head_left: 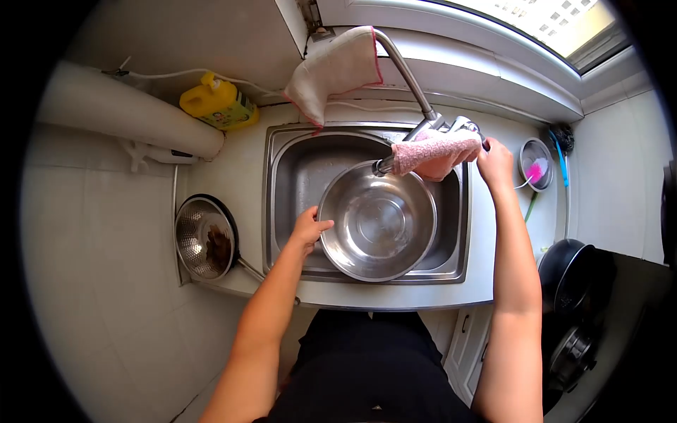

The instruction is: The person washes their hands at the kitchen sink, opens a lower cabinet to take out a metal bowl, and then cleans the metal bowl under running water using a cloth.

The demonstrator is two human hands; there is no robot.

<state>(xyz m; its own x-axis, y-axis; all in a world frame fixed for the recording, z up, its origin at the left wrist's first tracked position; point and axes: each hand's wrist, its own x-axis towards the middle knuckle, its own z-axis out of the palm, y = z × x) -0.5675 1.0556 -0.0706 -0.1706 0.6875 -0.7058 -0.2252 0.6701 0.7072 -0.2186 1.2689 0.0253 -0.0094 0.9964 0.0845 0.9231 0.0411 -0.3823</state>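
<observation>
1. The left hand (310,231) grips the rim of the round, shiny steel bowl (374,225) over the sink (300,155).
2. The right hand (496,163) closes around the silver metal faucet's handle (484,143).

A: Bowl (377,222), centre?
B: Metal, smooth, glossy.
A: Pink cloth (438,151), upper right of centre?
B: Rough, matt fabric.
A: Jug (224,106), upper left?
B: Yellow plastic, smooth.

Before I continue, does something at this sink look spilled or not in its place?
Slightly odd: a pink towel drapes over the tap, near the steel bowl, where it might get wet. I see no clear spill or damage.
</observation>
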